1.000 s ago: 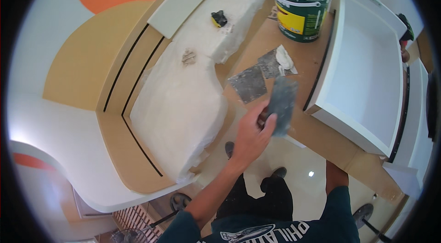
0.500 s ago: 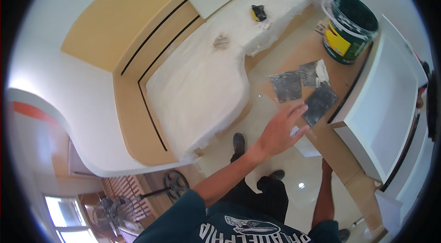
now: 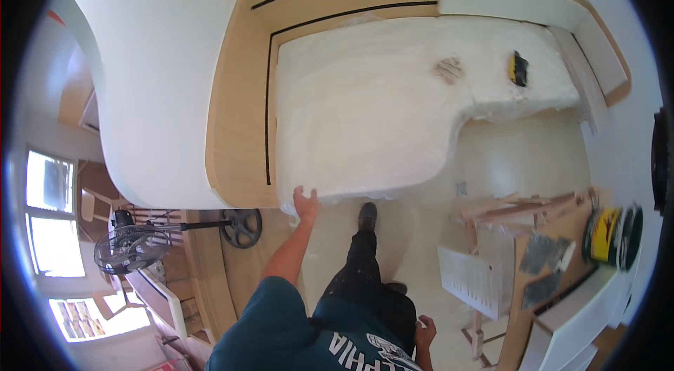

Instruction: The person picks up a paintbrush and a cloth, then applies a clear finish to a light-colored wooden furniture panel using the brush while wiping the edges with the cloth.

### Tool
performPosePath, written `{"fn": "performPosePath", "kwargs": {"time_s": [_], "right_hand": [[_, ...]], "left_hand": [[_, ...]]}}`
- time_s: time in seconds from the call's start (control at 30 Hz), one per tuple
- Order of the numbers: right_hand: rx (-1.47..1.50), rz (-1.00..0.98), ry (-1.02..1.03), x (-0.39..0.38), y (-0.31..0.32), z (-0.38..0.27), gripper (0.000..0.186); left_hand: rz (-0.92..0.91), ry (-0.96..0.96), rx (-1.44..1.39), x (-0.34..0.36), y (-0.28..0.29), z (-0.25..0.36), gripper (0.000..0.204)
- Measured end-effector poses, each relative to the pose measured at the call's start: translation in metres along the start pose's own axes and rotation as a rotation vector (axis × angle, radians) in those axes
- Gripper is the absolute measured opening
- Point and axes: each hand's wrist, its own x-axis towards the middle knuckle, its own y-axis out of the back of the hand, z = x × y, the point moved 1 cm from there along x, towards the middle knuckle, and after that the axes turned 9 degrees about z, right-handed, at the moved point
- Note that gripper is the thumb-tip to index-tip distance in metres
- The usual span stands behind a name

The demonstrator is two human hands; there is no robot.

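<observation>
My left hand (image 3: 305,203) reaches forward to the near left edge of a long, curved seat wrapped in white plastic (image 3: 358,104). Its thumb and fingers are apart and nothing shows in them; whether it touches the wrap I cannot tell. Low beside my right leg hangs my right hand (image 3: 425,332), its fingers partly hidden and bent. On the wrapped seat, toward the right, lie a black-and-yellow object (image 3: 518,69) and a greyish-brown smudged patch (image 3: 448,70).
At the right, a brown board (image 3: 507,332) bears dark grey square plates (image 3: 542,290) and a green bucket with a yellow label (image 3: 612,237). A white slatted panel (image 3: 467,280) leans below. A standing fan (image 3: 133,248) is at left, beside the curved white partition (image 3: 154,104).
My view has swung left, away from the bucket and plates. My left hand has left the space beside the dark plates and is now at the seat's near left edge. My right hand has come into view.
</observation>
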Motion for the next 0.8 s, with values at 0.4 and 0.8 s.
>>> {"fn": "performPosePath", "kwargs": {"time_s": [0.4,0.8], "right_hand": [[-0.092,-0.393,0.044,0.126,-0.102,-0.201,0.021],[-0.101,-0.450,0.164,0.166,-0.138,-0.391,0.023]], "left_hand": [[-0.588,0.318,0.223,0.265,-0.112,-0.106,0.079],[-0.448,-0.145,-0.257,0.171,-0.052,0.035,0.030]]}}
